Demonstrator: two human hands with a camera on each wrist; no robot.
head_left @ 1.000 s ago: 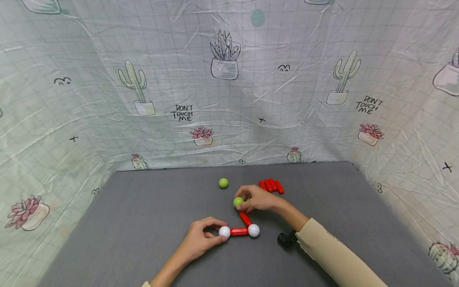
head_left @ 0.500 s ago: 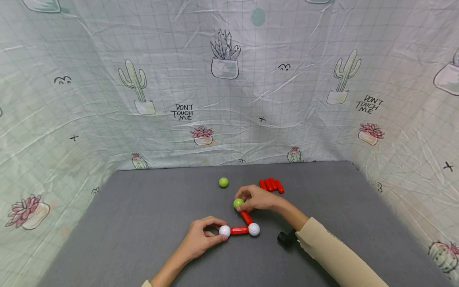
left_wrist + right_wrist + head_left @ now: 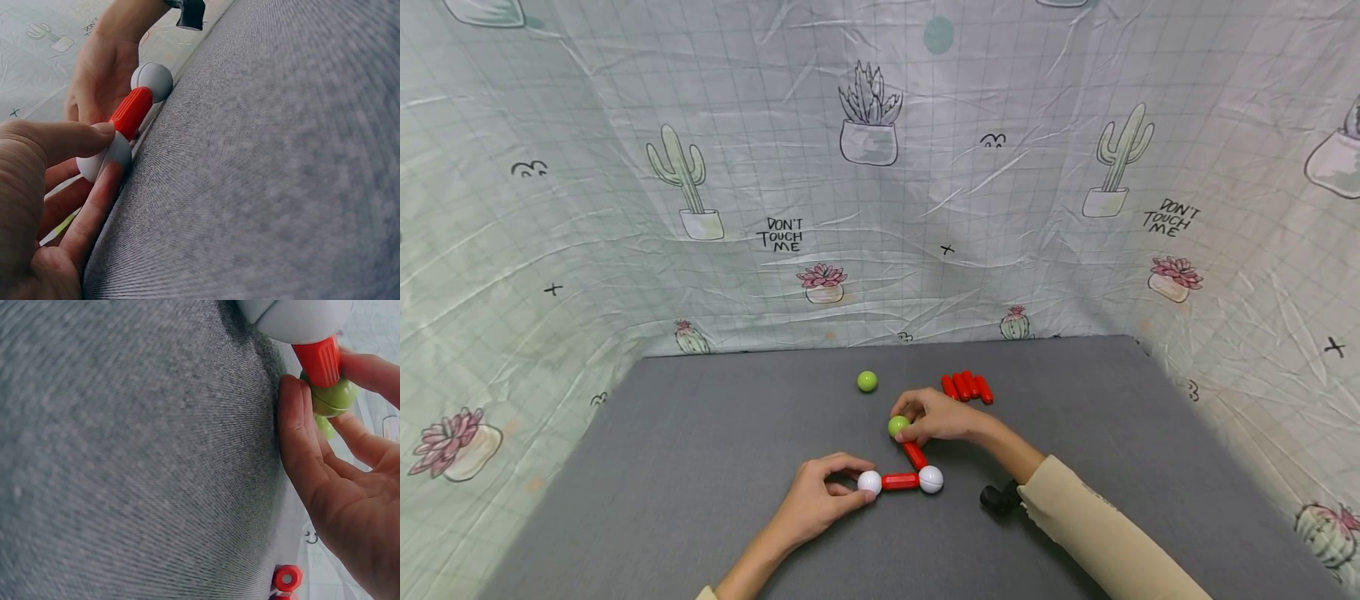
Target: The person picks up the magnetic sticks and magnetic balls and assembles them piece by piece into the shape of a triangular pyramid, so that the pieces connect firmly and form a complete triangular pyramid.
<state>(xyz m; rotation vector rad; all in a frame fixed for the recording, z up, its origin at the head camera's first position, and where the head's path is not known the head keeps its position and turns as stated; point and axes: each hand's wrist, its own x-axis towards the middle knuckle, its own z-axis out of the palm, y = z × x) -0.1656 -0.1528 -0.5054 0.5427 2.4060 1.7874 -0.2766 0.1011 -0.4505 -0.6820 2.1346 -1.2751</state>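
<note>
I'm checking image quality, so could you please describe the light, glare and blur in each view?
Head: soft, fairly even light, with a glint on the loose green ball and sheen along creases in the sheet. Left wrist: the held white ball is darker on its right; the near table looks soft. Right wrist: the held green ball shines; the table blurs toward the left edge.

left hand [image 3: 829,490]: thumb [image 3: 72,139] and fingers [image 3: 94,209] curled in a pinch | right hand [image 3: 931,415]: farther forward, likewise pinching | forearms [image 3: 1013,450] slant inward from both sides
</note>
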